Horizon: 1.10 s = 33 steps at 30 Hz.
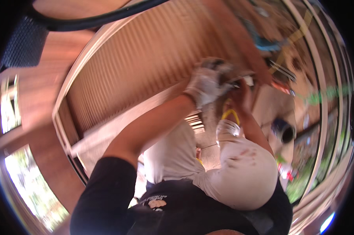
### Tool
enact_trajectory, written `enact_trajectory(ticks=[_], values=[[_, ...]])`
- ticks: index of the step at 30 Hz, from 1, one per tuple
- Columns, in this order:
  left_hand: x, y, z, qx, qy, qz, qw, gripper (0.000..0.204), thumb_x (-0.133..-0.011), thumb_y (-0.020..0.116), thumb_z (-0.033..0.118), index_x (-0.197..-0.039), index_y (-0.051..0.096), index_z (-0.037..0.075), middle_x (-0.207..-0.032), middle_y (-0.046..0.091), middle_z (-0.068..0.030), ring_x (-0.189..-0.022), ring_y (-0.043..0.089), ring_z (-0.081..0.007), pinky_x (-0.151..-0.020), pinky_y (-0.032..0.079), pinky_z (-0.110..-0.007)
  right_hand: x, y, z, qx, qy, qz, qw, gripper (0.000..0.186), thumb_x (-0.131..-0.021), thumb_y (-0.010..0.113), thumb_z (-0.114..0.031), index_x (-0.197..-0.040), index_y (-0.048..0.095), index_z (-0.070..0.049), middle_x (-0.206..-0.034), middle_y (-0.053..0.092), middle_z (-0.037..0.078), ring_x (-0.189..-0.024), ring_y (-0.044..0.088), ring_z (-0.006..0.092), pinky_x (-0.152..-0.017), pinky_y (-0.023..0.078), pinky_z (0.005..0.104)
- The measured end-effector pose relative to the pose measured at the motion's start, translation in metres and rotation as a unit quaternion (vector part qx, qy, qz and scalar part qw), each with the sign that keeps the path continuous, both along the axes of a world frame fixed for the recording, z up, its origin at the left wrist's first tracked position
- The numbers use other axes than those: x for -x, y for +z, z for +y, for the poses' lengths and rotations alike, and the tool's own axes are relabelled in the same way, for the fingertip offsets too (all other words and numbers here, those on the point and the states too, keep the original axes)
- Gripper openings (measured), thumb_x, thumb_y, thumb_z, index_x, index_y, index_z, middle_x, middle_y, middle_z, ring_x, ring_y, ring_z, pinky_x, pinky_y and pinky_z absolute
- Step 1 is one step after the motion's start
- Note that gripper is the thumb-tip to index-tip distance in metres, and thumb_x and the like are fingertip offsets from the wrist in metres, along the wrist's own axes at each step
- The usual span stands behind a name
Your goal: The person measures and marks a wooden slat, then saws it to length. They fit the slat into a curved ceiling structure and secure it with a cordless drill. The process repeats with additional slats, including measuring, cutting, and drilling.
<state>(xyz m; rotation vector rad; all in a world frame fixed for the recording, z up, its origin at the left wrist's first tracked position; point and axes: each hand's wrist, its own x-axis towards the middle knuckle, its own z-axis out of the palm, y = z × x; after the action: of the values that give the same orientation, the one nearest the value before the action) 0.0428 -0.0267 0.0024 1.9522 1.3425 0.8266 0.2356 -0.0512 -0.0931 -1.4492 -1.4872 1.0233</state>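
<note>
Ribbed wooden panel point(145, 66) behind, gloved left hand point(204, 84) raised, held thing blurred

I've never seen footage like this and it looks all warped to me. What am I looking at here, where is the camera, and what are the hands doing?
The one picture comes from a wide fisheye camera worn on a person's head, so straight edges bend. No machine is involved: a person works with two hands. The left hand, in a whitish glove, is raised against a slatted wooden panel. The right hand meets it there, mostly hidden. Something small sits between them, but blur hides what it is. Below is a yellow loop and the person's pale, stained right sleeve. A black hose curves across the top.
</note>
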Motion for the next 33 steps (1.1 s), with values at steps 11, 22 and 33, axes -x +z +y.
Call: enact_trajectory(ticks=[11,22,33], values=[[0.091,0.123,-0.070,-0.039,0.146,-0.332,0.931,0.034,-0.091,0.072,0.036,-0.082,0.070,0.003,-0.067,0.066,-0.0175,-0.062,0.063,-0.0383,-0.064,0.052,-0.044,-0.077,0.087,0.002,-0.003,0.021,-0.079,0.997,0.022,-0.103,0.054,-0.013,-0.118,0.065,-0.002,-0.111,0.069,0.011,-0.071,0.060,0.0155,-0.064,0.050,0.0285],[0.335,0.049,-0.443,0.025,0.746,-0.453,0.488,0.032,-0.091,0.079,0.024,-0.115,0.066,0.007,-0.097,0.069,-0.0031,-0.081,0.067,-0.0164,-0.068,0.059,-0.032,-0.004,0.010,-0.002,0.175,0.497,-0.273,0.805,0.026,-0.089,0.071,-0.014,-0.113,0.070,-0.002,-0.107,0.072,0.018,-0.100,0.070,0.0271,-0.088,0.053,0.0399],[0.346,-0.232,-0.630,0.247,0.797,-0.172,0.524,0.066,-0.091,0.073,0.040,-0.143,0.052,0.004,-0.129,0.065,-0.0178,-0.112,0.064,-0.0286,-0.100,0.052,-0.043,0.020,-0.022,0.005,-0.063,0.400,-0.301,0.863,0.036,-0.084,0.077,-0.020,-0.116,0.069,-0.006,-0.105,0.073,0.019,-0.097,0.071,0.0392,-0.086,0.057,0.0448]])
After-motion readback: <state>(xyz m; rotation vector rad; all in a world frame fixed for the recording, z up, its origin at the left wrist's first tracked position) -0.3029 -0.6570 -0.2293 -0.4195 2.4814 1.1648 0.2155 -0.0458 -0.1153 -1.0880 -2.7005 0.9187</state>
